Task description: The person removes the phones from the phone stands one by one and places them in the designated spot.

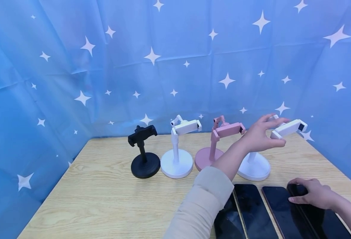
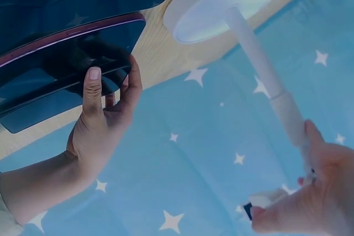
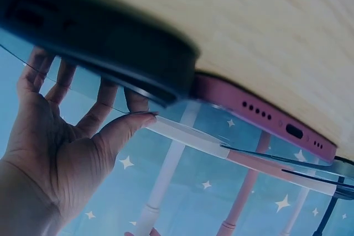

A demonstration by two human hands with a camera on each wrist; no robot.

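My left hand (image 1: 260, 136) reaches across to the far right white phone stand (image 1: 254, 171), its thumb and fingers gripping the holder at the top. The left wrist view shows the stand's pole (image 2: 260, 59) slanting from its round base to that hand. Lower right, my right hand (image 1: 315, 194) holds the far end of the rightmost dark phone (image 1: 327, 224), thumb on one side and fingers on the other. In the right wrist view that phone (image 3: 105, 48) looks thick and dark, with a pink-edged phone (image 3: 260, 111) beside it.
Left of the gripped stand are a pink stand (image 1: 203, 157), another white stand (image 1: 176, 166) and a black stand (image 1: 145, 166). More dark phones, including one near the middle (image 1: 254, 209), lie side by side on the wooden table (image 1: 104, 199). A blue star-patterned curtain (image 1: 175, 73) hangs behind.
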